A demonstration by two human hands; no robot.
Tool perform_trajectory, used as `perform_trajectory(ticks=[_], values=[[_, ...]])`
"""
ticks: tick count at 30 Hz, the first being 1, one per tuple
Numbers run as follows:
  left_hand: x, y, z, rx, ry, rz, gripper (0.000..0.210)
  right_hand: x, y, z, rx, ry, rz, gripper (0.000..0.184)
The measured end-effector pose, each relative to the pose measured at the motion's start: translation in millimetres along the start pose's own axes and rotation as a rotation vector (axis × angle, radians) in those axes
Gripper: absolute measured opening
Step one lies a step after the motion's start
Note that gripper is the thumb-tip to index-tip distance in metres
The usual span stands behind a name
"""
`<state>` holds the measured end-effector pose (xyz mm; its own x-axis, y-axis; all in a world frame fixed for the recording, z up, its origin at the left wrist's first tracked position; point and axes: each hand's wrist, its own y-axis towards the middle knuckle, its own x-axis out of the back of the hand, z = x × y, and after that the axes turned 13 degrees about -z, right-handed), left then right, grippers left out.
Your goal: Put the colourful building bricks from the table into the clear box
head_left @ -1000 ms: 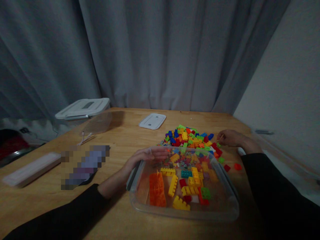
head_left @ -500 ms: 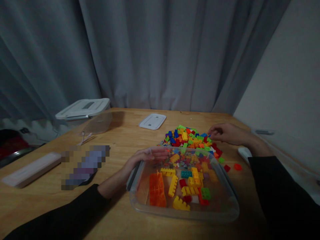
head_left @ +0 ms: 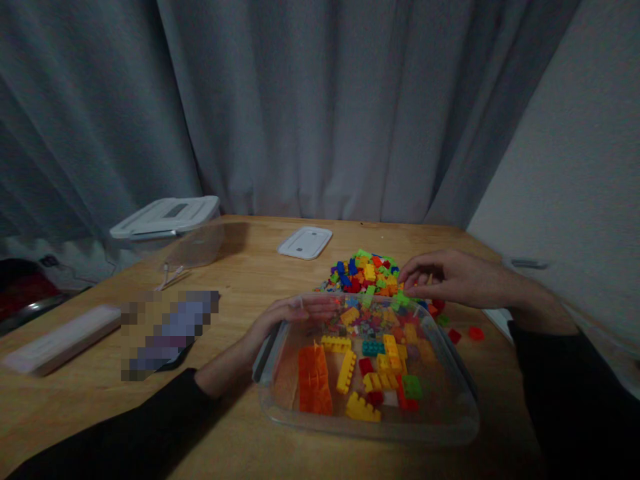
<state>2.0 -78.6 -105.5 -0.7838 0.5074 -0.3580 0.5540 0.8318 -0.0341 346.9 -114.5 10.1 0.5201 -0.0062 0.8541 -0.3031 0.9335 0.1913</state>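
A clear plastic box (head_left: 370,430) stands before me with building bricks inside, among them a large orange piece (head_left: 314,380) and several yellow bricks (head_left: 346,371). My left hand (head_left: 285,315) grips its far left corner, thumb at the rim and fingers stretched behind the far wall. Beyond the box lies a heap of mixed bricks (head_left: 369,272). My right hand (head_left: 440,275) is at the heap's right side with bent fingers and thumb drawn toward each other. A light green brick (head_left: 401,300) is just below its thumb tip; whatever is between the fingertips is hidden.
Red pieces (head_left: 475,333) lie right of the box, near a white object (head_left: 500,321) partly under my right forearm. A white lid (head_left: 305,243) lies farther back. To the left are a lidded clear bin (head_left: 195,243), a cable, a long pale box (head_left: 65,339) and a blurred-out item.
My right hand has moved left and nearer, from the heap's right edge to above its near right side. The left hand and the box have stayed put.
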Motion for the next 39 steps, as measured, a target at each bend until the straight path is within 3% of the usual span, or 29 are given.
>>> perform_trajectory(ticks=[10, 16, 23, 34, 39], values=[[3.0, 1.8, 1.7, 0.006, -0.007, 0.007, 0.048, 1.3, -4.4, 6.1, 0.038, 0.024, 0.062, 0.040], [6.9, 4.0, 4.1, -0.022, 0.001, 0.023, 0.049, -1.7, -7.0, 14.4, 0.028, 0.038, 0.119, 0.031], [1.2, 0.0, -0.7, -0.019, 0.019, 0.007, 0.049, -6.0, -5.5, 19.0, 0.010, 0.054, 0.165, 0.034], [0.2, 0.5, 1.2, -0.004, -0.002, 0.005, 0.050, -4.0, -4.2, 16.0, 0.042, 0.063, 0.097, 0.037], [1.6, -0.8, 0.7, 0.005, -0.002, 0.000, 0.050, -3.2, -1.7, -5.5, -0.018, 0.056, -0.097, 0.041]])
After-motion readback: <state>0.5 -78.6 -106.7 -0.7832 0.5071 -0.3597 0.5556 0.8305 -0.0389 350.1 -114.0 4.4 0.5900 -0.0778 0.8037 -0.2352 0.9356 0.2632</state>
